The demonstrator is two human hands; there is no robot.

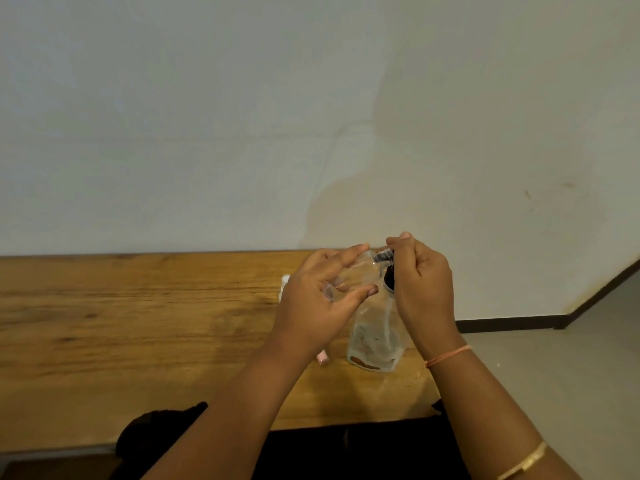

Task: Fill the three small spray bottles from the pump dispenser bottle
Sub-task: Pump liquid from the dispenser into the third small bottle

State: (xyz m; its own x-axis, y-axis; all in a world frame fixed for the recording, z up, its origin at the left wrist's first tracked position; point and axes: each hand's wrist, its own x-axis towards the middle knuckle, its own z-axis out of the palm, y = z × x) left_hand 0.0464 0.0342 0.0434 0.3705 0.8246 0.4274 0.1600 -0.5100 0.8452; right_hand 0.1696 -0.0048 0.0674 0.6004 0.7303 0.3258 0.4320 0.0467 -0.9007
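Observation:
My left hand [322, 299] holds a small clear spray bottle [349, 271] between thumb and fingers, tilted with its neck to the right. My right hand [424, 282] pinches the black spray cap [383, 255] at that bottle's neck. Below them a clear pump dispenser bottle [375, 337] with a black pump head [389, 279] stands on the wooden table [138, 323]. A white bottle [284, 284] peeks out behind my left hand, and a pink-tipped piece [322, 357] lies under my left wrist; both are mostly hidden.
The table's right end lies near the dispenser, with grey floor [554, 375] beyond. A pale wall [311, 116] rises directly behind the table. Dark cloth [156, 431] hangs over the table's near edge.

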